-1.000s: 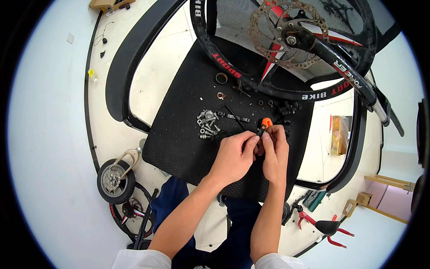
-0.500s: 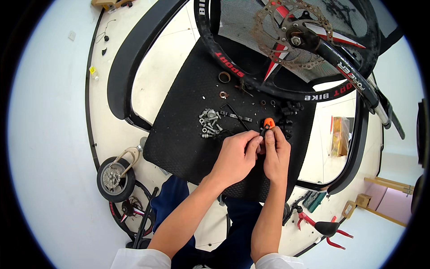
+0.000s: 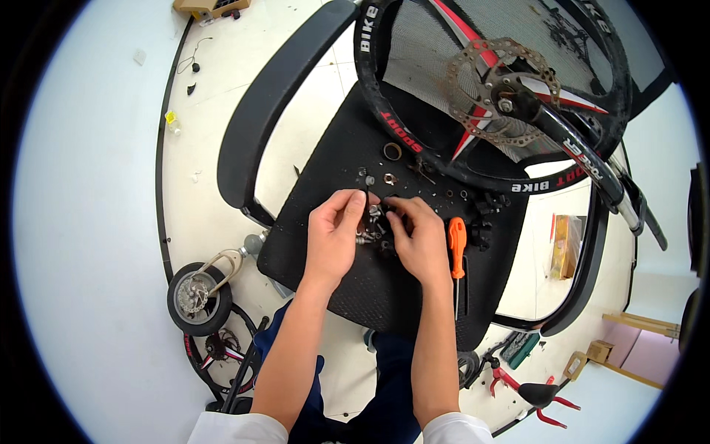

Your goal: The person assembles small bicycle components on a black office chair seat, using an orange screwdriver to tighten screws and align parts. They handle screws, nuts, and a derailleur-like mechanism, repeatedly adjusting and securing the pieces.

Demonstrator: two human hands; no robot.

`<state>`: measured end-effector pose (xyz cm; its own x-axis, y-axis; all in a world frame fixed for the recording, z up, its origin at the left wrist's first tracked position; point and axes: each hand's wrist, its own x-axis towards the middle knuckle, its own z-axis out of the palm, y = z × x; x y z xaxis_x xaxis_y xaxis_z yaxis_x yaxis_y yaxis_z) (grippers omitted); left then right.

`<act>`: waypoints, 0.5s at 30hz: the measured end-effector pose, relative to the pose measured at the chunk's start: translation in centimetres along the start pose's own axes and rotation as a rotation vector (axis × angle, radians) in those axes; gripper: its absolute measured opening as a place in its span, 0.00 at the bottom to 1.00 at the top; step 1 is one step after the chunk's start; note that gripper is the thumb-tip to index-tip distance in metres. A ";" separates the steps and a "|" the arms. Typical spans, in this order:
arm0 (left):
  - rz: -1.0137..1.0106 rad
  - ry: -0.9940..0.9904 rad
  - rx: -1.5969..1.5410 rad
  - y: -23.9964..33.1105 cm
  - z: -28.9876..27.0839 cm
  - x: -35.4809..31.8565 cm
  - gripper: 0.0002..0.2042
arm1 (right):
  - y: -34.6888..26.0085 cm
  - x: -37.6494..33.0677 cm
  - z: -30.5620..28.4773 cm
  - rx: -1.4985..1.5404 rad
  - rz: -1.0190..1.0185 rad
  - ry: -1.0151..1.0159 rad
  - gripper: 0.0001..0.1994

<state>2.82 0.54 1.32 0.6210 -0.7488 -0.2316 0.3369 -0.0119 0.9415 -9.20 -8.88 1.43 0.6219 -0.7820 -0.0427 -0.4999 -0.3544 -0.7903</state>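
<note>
My left hand is closed in a pinch at the left edge of a pile of silver bolts and nuts on a black chair seat. A thin dark piece shows at its fingertips; its kind I cannot make out. Facing it, my right hand curls its fingers over the pile's right side, and what they hold is hidden. Just right of that hand lies an orange-handled screwdriver, its shaft toward me. A black hex key lies alongside the shaft.
A bike wheel with a brake disc and black fork leans over the seat's far side. A metal ring and small black parts lie beneath. Armrests flank the seat. A small wheel stands on the floor, left.
Both hands have moved left from the orange-handled tool to the pile of bolts and have drawn apart. The screwdriver now lies free on the seat. The whole view has shifted slightly.
</note>
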 end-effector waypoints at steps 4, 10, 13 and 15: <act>-0.090 -0.029 -0.061 0.4 -1.7 0.4 0.13 | 0.1 0.9 1.4 -0.036 0.019 0.011 0.10; -0.118 -0.115 -0.134 1.3 -1.5 0.2 0.08 | 0.0 1.3 1.8 -0.152 0.080 0.046 0.08; -0.128 -0.180 -0.121 1.4 -1.6 -0.1 0.08 | -0.7 1.1 1.7 -0.135 0.135 0.072 0.07; -0.120 -0.188 -0.098 1.4 -1.4 -0.2 0.08 | -0.7 0.8 1.5 -0.021 0.140 0.133 0.07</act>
<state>4.15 1.58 2.35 0.4327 -0.8563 -0.2822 0.4732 -0.0507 0.8795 -7.50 -8.50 1.01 0.4604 -0.8850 -0.0692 -0.5893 -0.2464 -0.7694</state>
